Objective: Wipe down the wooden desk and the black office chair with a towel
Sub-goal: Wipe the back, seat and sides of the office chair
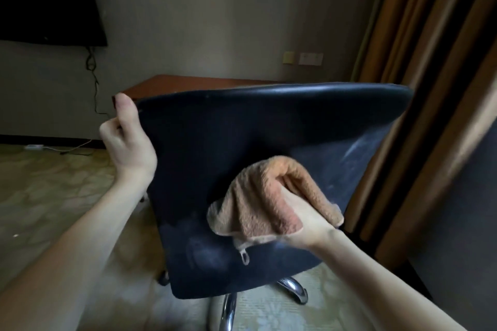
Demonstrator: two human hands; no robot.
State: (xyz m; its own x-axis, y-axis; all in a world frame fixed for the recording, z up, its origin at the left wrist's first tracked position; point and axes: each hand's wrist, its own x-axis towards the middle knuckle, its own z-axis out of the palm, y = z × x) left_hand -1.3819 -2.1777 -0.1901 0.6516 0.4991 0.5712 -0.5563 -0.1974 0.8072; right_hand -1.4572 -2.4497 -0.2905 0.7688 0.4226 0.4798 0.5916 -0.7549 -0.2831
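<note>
The thumb [125, 107] of the left hand [126, 140] lies upward along the upper left corner of the black office chair [242, 129], with the other fingers curled in beside it, so that hand grips the backrest's edge and steadies it. The right hand [298, 215] has its fingers buried in a bunched orange towel [263, 196] and clenched round it, pressing the wad against the rear face of the backrest, right of centre and toward the lower half. A small hanging loop [244, 256] dangles from the towel's lower edge. The towel looks soft, light and floppy, best held gathered in the fist as it is, so no loose corner drags. The chair back seems smooth and stiff, with a greyish haze toward its lower edge and right side that likely wants more passes. On its chrome base [293, 290] the chair will probably roll or swivel under pressure, so the top corner is a sensible place to brace it. The wooden desk [188, 84] stands behind the chair against the wall. Only a strip of its top shows above the backrest.
</note>
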